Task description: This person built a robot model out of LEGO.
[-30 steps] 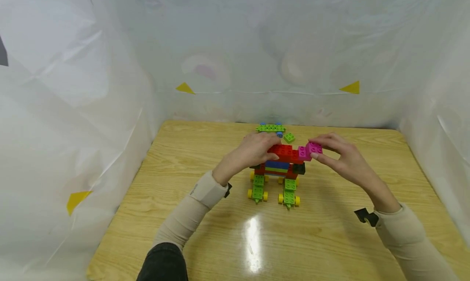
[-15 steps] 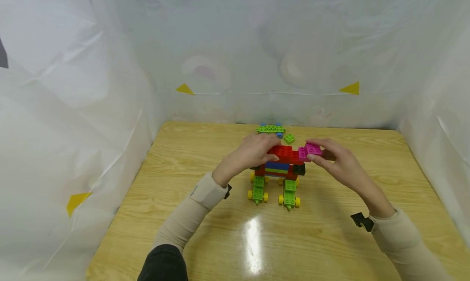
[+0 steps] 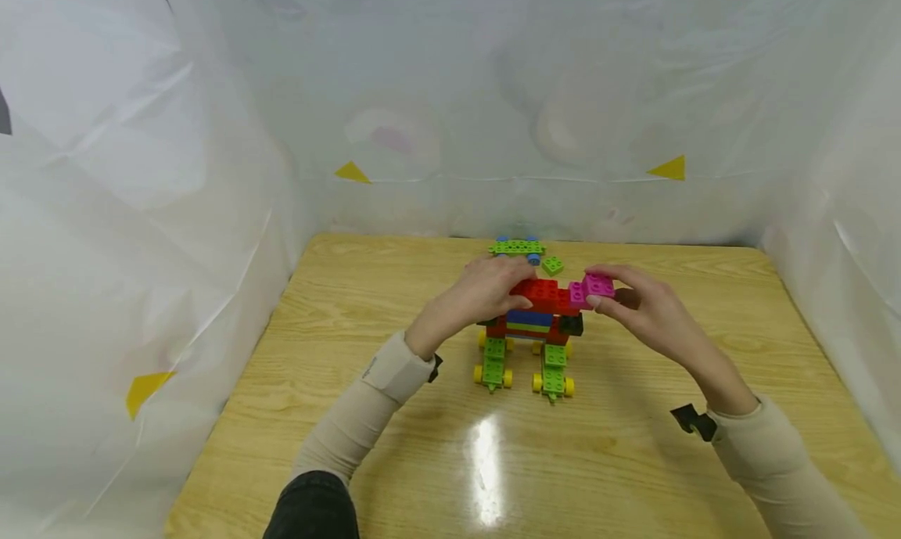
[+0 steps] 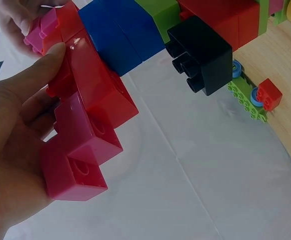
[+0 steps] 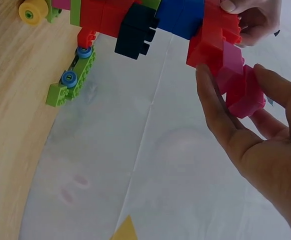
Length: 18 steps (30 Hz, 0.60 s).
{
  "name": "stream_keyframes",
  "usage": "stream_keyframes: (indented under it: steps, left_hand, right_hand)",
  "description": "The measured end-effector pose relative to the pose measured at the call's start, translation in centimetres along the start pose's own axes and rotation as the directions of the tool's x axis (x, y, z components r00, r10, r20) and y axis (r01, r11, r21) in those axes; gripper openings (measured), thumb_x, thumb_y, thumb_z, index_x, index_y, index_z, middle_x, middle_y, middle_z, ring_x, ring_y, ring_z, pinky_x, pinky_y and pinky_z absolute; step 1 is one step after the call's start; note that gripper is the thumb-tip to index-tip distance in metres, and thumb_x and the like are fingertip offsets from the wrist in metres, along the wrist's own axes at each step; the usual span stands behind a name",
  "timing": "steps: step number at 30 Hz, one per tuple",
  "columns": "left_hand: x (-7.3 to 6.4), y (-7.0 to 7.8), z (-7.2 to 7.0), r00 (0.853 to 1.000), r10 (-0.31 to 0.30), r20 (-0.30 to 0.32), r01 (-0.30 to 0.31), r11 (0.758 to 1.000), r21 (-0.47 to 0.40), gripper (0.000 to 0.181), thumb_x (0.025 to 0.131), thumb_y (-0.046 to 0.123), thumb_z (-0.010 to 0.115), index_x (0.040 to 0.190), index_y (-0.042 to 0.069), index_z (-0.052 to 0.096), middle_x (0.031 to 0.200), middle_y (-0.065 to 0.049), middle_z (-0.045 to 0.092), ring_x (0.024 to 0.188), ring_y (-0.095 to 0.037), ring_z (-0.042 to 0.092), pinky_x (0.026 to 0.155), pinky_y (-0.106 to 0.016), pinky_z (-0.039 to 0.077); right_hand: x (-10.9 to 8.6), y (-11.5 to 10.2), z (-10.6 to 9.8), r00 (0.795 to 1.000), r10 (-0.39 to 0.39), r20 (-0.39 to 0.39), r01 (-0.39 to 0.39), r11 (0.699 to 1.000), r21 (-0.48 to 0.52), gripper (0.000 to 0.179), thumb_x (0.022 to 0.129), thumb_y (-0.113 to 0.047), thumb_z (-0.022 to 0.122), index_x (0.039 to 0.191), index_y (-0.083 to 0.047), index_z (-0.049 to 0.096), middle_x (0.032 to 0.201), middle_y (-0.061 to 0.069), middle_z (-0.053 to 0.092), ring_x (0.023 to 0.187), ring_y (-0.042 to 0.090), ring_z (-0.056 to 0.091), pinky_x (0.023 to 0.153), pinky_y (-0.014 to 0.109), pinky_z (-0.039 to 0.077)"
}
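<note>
A toy-brick structure stands on the table, with stacked red bricks [image 3: 540, 292] along its top, blue and green bricks [image 3: 529, 320] below, and green wheeled bases [image 3: 494, 363] with yellow wheels as feet. My left hand [image 3: 482, 292] grips the top of it from the left, thumb on a red brick [image 4: 60, 82]. Under that palm, two pink bricks [image 4: 73, 172] step out from the left end. My right hand [image 3: 658, 312] pinches the outer pink brick [image 5: 245, 92] at the right end between thumb and fingers. Black bricks [image 4: 200, 55] jut out from both sides.
Behind the structure lie a green wheeled base [image 3: 517, 247] with blue wheels and a loose green brick [image 3: 552, 265]. A small red brick [image 4: 269, 94] is beside that base. White plastic sheeting [image 3: 493, 116] with yellow triangles surrounds the wooden table [image 3: 352, 304].
My right hand has shifted slightly left and changed its hold on the outer pink brick, thumb now nearer the joint. My left hand stays on the red bricks.
</note>
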<state>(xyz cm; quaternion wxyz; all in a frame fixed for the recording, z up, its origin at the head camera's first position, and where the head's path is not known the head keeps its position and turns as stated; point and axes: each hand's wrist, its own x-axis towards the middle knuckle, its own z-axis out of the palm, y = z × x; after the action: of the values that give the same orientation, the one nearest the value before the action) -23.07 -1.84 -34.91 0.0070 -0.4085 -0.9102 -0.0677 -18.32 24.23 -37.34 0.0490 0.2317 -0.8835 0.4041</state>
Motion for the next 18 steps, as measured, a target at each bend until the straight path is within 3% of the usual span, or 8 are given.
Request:
stream_keyframes:
  steps: [7,18]
  left_hand:
    - [-0.17,-0.06,-0.09,1.000,0.005,-0.005,-0.005,1.000,-0.006,0.036,0.092,0.037,0.064,0.119,0.015,0.064,0.114,0.002,0.062,0.098,-0.016,0.060,0.083,-0.034,0.046]
    - [-0.54,-0.06,-0.21,1.000,0.007,-0.010,-0.007,1.000,0.004,0.036,0.091,0.038,0.064,0.119,0.015,0.064,0.112,0.002,0.062,0.096,-0.016,0.060,0.082,-0.034,0.046]
  right_hand:
    - [-0.04,-0.16,0.37,0.999,0.043,-0.002,-0.043,0.996,0.073,0.044,0.095,-0.015,0.063,0.136,-0.007,0.053,0.127,0.016,0.057,0.089,0.029,0.069,0.073,0.019,0.053]
    - [0.07,-0.80,0.51,0.993,0.118,0.008,-0.118,0.984,0.132,0.045,0.094,-0.018,0.064,0.136,-0.005,0.053,0.133,0.018,0.052,0.085,0.024,0.070,0.072,0.018,0.053]
